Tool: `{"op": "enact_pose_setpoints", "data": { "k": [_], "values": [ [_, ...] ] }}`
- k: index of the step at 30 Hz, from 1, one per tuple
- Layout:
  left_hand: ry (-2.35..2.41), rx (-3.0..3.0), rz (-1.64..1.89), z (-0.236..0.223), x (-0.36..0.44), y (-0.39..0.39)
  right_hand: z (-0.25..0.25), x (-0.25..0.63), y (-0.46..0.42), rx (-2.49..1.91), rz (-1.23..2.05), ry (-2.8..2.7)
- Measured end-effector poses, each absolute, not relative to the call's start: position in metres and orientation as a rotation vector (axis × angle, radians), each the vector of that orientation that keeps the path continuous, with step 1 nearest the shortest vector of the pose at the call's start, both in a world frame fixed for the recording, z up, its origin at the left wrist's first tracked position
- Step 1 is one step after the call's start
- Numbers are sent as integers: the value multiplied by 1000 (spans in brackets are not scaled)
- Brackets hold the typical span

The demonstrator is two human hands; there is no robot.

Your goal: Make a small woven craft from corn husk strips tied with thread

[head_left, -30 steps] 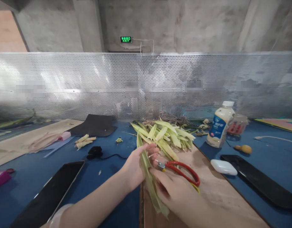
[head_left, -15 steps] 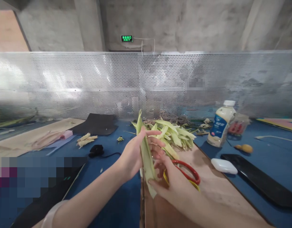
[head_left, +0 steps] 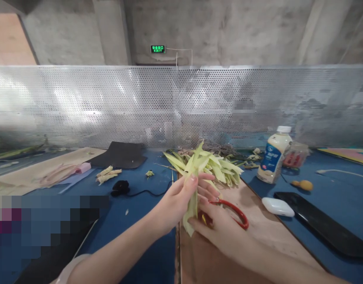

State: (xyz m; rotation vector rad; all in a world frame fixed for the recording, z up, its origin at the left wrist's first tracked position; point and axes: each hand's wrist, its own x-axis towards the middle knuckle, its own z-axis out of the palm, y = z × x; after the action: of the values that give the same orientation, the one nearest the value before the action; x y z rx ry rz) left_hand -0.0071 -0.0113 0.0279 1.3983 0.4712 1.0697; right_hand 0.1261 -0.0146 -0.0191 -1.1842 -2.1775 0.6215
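Since the earlier frame, we see the pale green leaf strip (head_left: 192, 205) shifted to the right, its tip now in front of the leaf pile (head_left: 222, 171), and the left grip (head_left: 179, 199) has shifted the same way. That left grip is closed around the strip, thumb pressed on its near face, fingers spread behind it. The right grip (head_left: 221, 225) sits just beside it, thumb at the strip's lower end; we cannot tell how firmly it pinches. Behind it we see red-handled scissors (head_left: 242, 217), partly hidden, and we cannot tell whether they are held.

The strip hangs tilted over the wooden board (head_left: 267, 221), whose far end bears the pile. To the board's right, on the blue tabletop (head_left: 134, 232), we find 1 white case (head_left: 278, 207), 1 long black object (head_left: 323, 227) and 1 white-capped bottle (head_left: 271, 157) near a clear container (head_left: 295, 157). To the left lie a corded black object (head_left: 120, 188), a pale bundle (head_left: 108, 174) and a black sheet (head_left: 119, 154). A perforated metal panel (head_left: 110, 94) stands behind.
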Motion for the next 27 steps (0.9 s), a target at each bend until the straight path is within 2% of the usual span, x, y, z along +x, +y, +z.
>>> {"op": "enact_pose_setpoints", "data": {
  "k": [8,20,27],
  "values": [
    [556,1336,1121,18,-1,-14,-21,125,-17,-1231,716,-2181],
    [626,1269,1264,10,4,-17,-21,126,-16,-1198,579,-2214],
    [643,1258,1198,13,4,-14,-17,124,-18,-1229,515,-2265]
  ]
}}
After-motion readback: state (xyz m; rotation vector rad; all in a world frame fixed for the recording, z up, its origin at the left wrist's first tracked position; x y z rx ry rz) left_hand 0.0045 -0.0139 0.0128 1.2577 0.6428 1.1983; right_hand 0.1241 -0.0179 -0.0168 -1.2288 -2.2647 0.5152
